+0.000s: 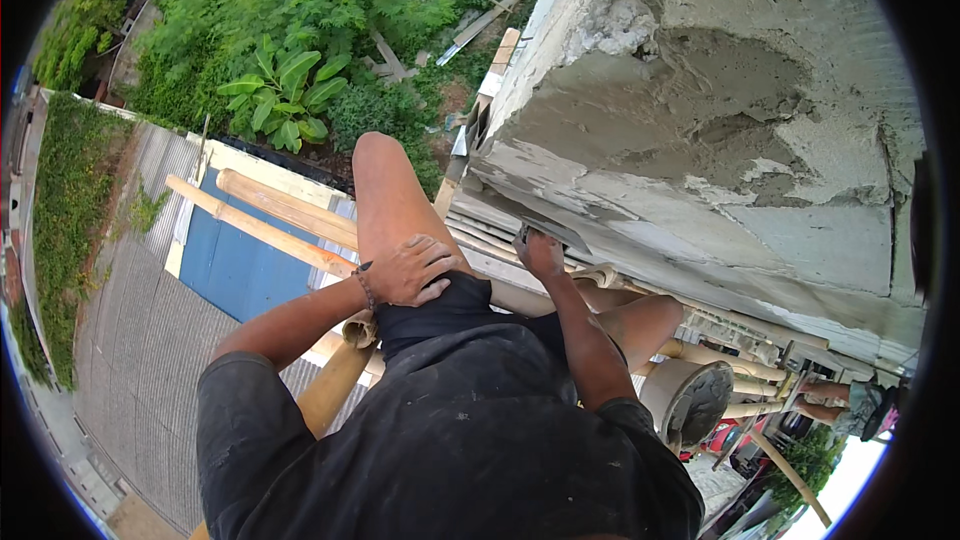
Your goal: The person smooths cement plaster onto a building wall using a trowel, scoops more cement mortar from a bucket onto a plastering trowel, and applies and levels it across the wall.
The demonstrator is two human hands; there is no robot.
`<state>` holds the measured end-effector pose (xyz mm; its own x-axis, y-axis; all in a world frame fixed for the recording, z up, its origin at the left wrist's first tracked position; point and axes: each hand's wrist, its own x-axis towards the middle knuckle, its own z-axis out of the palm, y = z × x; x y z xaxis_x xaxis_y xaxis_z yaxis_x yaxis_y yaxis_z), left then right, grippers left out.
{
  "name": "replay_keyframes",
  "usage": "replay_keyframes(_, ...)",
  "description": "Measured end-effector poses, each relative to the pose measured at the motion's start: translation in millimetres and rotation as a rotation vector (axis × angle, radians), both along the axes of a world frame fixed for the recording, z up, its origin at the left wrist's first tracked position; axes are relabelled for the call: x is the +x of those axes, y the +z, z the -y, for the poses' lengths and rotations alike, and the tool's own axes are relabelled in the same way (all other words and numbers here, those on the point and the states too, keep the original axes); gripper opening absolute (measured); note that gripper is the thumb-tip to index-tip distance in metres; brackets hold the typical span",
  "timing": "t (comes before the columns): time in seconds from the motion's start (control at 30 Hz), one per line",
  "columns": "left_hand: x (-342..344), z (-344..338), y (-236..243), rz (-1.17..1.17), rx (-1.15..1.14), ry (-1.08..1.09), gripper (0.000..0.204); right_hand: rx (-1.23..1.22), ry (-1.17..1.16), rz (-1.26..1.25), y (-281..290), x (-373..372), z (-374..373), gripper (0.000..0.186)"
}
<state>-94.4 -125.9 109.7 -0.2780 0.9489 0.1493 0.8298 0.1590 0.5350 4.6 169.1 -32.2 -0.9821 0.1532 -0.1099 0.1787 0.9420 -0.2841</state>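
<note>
My left hand [415, 270] rests on my left thigh, its fingers lying over the skin and dusted with pale grey. My right hand [540, 252] grips a flat metal trowel [560, 232] by its handle, with the blade at the lower edge of the rough concrete wall [820, 250] on my right. Patches of darker wet mortar [660, 120] cover part of that wall. Below my right arm a bucket [690, 400] stands among the bamboo poles, with grey material inside.
Bamboo poles [255, 225] form scaffolding around me, high above corrugated roofing [130, 340], a blue sheet [225, 270] and dense greenery [250, 20]. Another person's legs [830, 400] show on the scaffold at the far right.
</note>
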Motion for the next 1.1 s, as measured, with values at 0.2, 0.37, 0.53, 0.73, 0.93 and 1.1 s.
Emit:
replay_keyframes(0.2, -2, 0, 1, 0.015, 0.007, 0.011, 0.038, -0.017, -0.014, 0.200, 6, -12, -2, 0.043)
replay_keyframes(0.37, -3, -1, 0, 0.022, 0.001, 0.017, 0.037, -0.065, -0.007, 0.258, 6, -22, -7, 0.041)
replay_keyframes(0.53, -3, -2, -3, 0.016, 0.034, 0.034, 0.036, -0.048, -0.003, 0.236, -4, -28, -10, 0.039)
replay_keyframes(0.73, -4, 0, -2, 0.006, 0.055, 0.029, 0.035, 0.060, -0.057, 0.158, 2, -30, -9, 0.040)
replay_keyframes(0.93, -4, 3, -3, -0.001, 0.072, 0.034, 0.035, 0.086, -0.054, 0.097, 18, -24, -17, 0.039)
replay_keyframes(1.1, -5, 2, -4, 0.004, 0.091, 0.029, 0.034, 0.060, -0.089, -0.070, 33, -11, -27, 0.032)
